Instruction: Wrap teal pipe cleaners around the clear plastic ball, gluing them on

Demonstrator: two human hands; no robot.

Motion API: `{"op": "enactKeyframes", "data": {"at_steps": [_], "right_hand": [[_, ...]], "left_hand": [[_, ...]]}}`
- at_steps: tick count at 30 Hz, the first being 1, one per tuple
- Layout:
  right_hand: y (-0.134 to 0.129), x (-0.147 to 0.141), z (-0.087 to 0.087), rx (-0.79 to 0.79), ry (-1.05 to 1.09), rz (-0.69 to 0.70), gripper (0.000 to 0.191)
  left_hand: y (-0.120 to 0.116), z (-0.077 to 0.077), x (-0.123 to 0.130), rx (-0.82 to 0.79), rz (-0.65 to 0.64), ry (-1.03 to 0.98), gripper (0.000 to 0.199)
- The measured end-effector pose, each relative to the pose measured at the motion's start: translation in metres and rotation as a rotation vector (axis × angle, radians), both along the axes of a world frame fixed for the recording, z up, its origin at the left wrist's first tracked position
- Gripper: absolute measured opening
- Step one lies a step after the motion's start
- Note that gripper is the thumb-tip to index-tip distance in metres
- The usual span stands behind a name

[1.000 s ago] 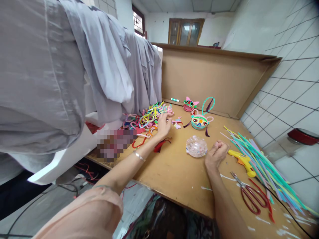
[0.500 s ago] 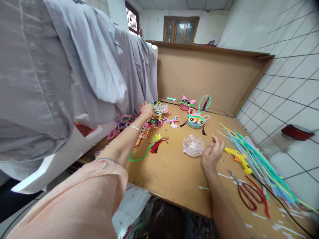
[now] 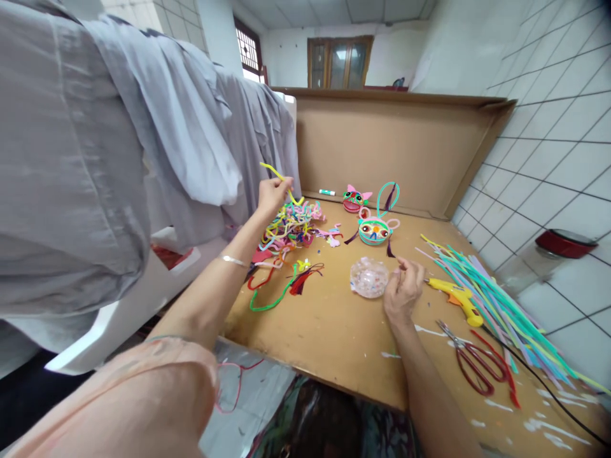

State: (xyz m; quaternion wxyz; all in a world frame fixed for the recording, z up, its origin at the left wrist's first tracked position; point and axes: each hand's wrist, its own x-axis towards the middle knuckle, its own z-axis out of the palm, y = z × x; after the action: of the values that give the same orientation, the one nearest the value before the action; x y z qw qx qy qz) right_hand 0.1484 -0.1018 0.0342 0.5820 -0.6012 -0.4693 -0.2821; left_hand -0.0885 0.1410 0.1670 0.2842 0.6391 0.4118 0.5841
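Left of centre, the left hand (image 3: 275, 194) now pinches 1 yellow stem (image 3: 270, 168), raised from the tangled pile (image 3: 292, 228) it reached into 0.5 s ago; selection seems made. Right of centre, the right hand (image 3: 403, 292) stays curled beside the clear dome (image 3: 368, 278); whether it grips anything, I cannot tell.

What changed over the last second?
The left hand moved leftward over the pile of colorful stems and now holds up a yellow stem. The right hand stays beside the clear bowl; the glue gun and scissors lie as before.
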Motion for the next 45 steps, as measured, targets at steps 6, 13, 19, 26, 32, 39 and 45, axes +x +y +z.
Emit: {"op": "enactKeyframes", "data": {"at_steps": [6, 13, 19, 26, 32, 39, 45], "right_hand": [[-0.005, -0.014, -0.001, -0.011, -0.295, 0.048, 0.031], [-0.006, -0.039, -0.007, -0.075, -0.369, 0.154, 0.04], [-0.007, -0.045, -0.001, -0.002, -0.26, 0.278, 0.02], [-0.002, -0.056, 0.003, 0.016, -0.269, 0.389, 0.015], [-0.007, -0.064, 0.0, -0.079, -0.105, 0.454, 0.026], [-0.01, -0.06, -0.007, -0.102, 0.429, 0.587, 0.032], [-0.005, -0.062, -0.003, -0.03, 0.763, 0.649, 0.038]], "left_hand": [[-0.111, -0.05, 0.053, -0.176, -0.473, -0.206, 0.053], [-0.178, -0.101, 0.088, -0.182, -0.532, -0.119, 0.059], [-0.177, -0.114, 0.089, -0.147, -0.521, -0.089, 0.056], [-0.15, -0.11, 0.076, -0.157, -0.404, -0.158, 0.055], [-0.12, -0.111, 0.062, -0.22, -0.291, -0.283, 0.052], [-0.108, -0.113, 0.037, -0.207, -0.079, -0.38, 0.057], [-0.12, -0.112, 0.041, -0.165, -0.298, -0.311, 0.053]]}}
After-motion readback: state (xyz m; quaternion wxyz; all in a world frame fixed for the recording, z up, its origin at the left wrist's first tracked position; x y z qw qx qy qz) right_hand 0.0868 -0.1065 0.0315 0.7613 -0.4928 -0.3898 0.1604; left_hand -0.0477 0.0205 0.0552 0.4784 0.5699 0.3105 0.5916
